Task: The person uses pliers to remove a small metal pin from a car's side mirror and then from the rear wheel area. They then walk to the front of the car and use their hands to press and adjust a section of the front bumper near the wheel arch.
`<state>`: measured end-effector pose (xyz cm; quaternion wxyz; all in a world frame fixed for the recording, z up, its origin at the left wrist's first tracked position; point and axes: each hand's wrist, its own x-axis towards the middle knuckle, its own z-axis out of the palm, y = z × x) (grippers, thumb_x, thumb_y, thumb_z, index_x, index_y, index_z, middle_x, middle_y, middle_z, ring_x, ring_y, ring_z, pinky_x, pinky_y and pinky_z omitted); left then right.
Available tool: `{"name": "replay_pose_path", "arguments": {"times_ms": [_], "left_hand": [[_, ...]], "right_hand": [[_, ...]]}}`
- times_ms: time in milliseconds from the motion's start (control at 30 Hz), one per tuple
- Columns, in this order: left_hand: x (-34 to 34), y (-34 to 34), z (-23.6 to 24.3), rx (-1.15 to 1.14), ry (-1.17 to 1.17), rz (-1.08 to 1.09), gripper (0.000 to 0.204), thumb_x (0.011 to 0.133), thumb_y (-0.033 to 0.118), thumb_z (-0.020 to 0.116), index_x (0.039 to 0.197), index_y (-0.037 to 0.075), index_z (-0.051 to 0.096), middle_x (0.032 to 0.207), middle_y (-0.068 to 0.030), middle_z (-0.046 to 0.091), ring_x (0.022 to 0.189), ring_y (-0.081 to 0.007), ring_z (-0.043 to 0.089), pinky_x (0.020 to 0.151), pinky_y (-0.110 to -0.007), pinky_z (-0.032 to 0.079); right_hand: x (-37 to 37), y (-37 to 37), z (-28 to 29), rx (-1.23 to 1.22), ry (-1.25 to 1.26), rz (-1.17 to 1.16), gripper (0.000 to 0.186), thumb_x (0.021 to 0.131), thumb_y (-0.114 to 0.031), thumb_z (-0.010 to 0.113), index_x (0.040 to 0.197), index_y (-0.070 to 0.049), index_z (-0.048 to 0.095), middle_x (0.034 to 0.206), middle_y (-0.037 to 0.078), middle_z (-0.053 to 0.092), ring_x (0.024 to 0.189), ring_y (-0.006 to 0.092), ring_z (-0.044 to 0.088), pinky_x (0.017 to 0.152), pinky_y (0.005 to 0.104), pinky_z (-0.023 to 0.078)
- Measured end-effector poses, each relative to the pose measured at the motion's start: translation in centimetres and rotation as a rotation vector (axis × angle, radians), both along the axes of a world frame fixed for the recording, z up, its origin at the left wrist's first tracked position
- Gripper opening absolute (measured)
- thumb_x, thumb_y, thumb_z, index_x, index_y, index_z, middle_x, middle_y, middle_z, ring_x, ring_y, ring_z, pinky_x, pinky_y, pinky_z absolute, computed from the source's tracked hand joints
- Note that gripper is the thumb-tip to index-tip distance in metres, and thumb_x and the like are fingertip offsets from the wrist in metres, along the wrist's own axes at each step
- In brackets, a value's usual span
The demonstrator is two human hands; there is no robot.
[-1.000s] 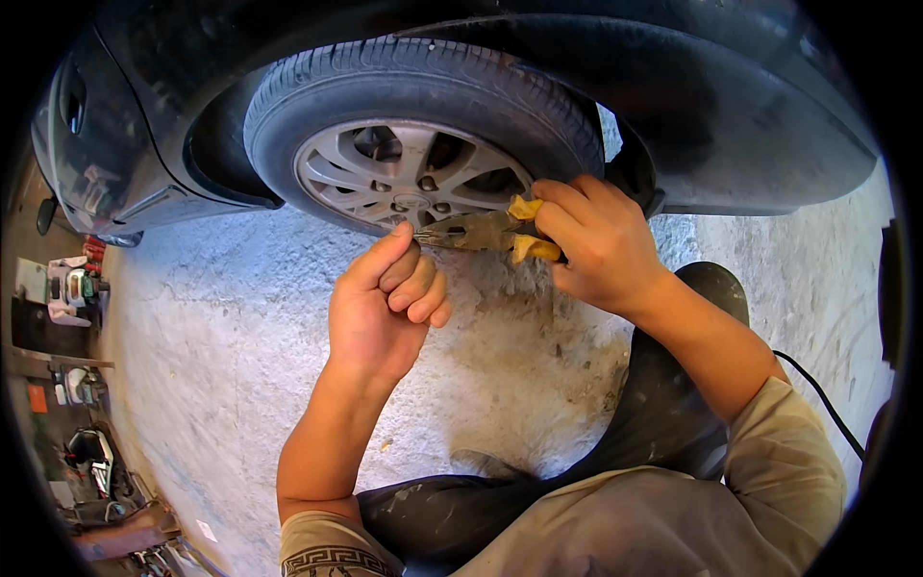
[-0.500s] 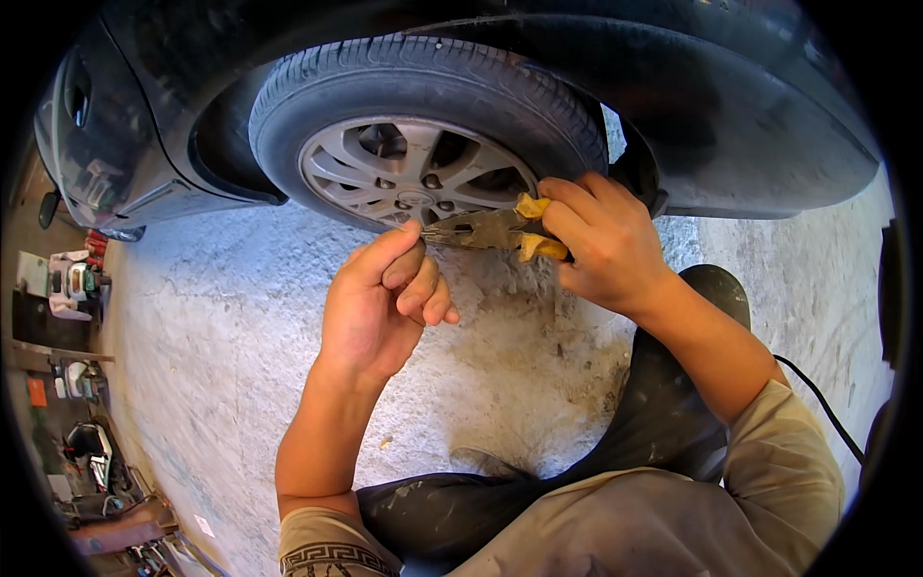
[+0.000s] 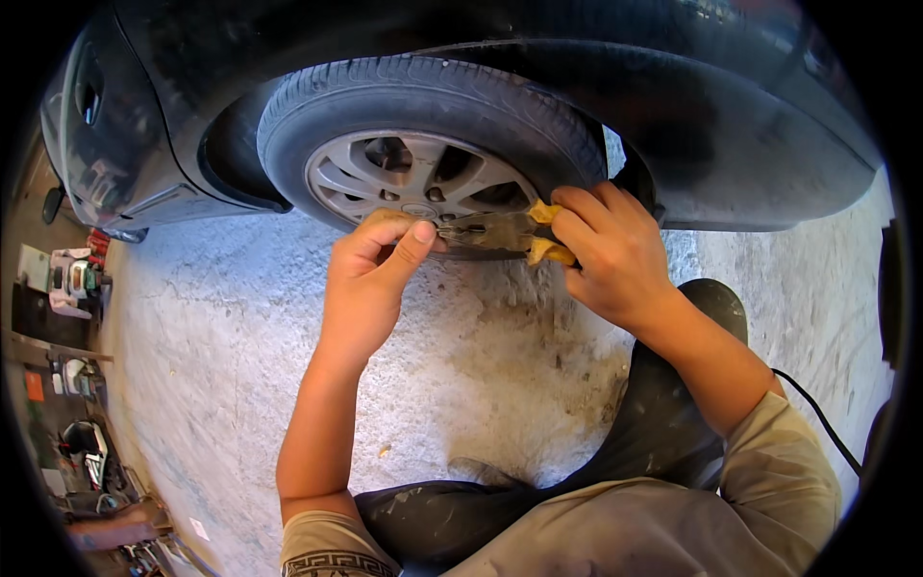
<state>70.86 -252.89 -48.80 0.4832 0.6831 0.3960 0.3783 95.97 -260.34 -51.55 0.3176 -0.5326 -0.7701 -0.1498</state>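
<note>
Gripped by its yellow handles, a pair of pliers (image 3: 500,233) points left in my right hand (image 3: 615,252). My left hand (image 3: 375,274) is closed in a pinch, thumb against forefinger, right at the tips of the pliers' jaws. Whatever lies between those fingers is too small to make out. Just beyond both hands stands a car wheel with a silver alloy rim (image 3: 423,168) and a black tire (image 3: 385,96). The pliers and my hands cover the rim's lower edge from view.
The dark car body (image 3: 750,144) arches over the wheel. Pale, stained concrete floor (image 3: 221,356) lies below. Along the left are parts and equipment (image 3: 72,279). A black cable (image 3: 817,399) runs past my right elbow, and my bent leg (image 3: 663,413) is close beneath my right forearm.
My left hand's curled fingers have turned and drawn together into a pinch at the pliers' tips. The wheel sits slightly lower in view; the right hand keeps its hold.
</note>
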Motion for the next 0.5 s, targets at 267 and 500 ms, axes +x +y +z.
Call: {"name": "replay_pose_path", "arguments": {"times_ms": [267, 500], "left_hand": [[-1.3, 0.9, 2.5, -0.108, 0.072, -0.019, 0.029, 0.101, 0.025, 0.067, 0.094, -0.002, 0.074, 0.069, -0.0019, 0.063, 0.060, -0.0085, 0.054, 0.059, -0.025, 0.044], [1.4, 2.5, 6.5, 0.406, -0.284, 0.202, 0.025, 0.102, 0.019, 0.065, 0.102, -0.005, 0.071, 0.081, -0.0080, 0.071, 0.073, -0.0133, 0.065, 0.072, -0.027, 0.054]], "right_hand": [[-0.2, -0.6, -0.1, -0.189, 0.278, 0.017, 0.033, 0.069, -0.005, 0.074, 0.101, -0.006, 0.068, 0.117, 0.011, 0.064, 0.103, 0.0342, 0.062, 0.085, 0.0430, 0.053], [-0.1, -0.6, -1.6, -0.357, 0.479, 0.031, 0.032, 0.071, -0.006, 0.072, 0.103, -0.004, 0.074, 0.123, 0.016, 0.064, 0.109, 0.0380, 0.064, 0.093, 0.0414, 0.052]]}}
